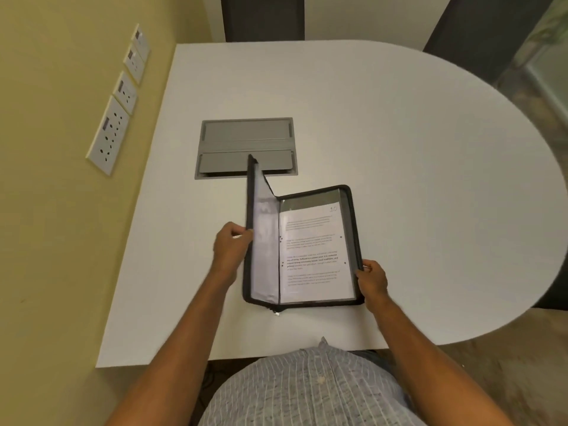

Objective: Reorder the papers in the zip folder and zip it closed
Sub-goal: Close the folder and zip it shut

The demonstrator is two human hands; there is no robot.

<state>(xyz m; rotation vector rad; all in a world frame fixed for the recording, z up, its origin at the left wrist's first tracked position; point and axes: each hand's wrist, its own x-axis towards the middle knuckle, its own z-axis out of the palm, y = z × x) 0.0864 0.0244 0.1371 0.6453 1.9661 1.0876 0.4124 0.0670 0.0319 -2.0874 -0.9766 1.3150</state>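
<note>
A black-edged zip folder [352, 241] lies half open on the white table [399, 133] in front of me. Its right half rests flat and shows a printed page [313, 253] marked 10 at the top corner. The left cover [261, 235] stands nearly upright with pale sheets inside it. My left hand [230, 250] grips the outer edge of that raised cover. My right hand [372, 281] pinches the zipped right edge near the lower corner. The zipper pull [275, 312] hangs at the bottom of the spine.
A grey cable hatch [246, 149] is set into the table just beyond the folder. The yellow wall with several sockets [107, 136] runs along the left. The table's curved edge sweeps round on the right, and my striped shirt fills the bottom.
</note>
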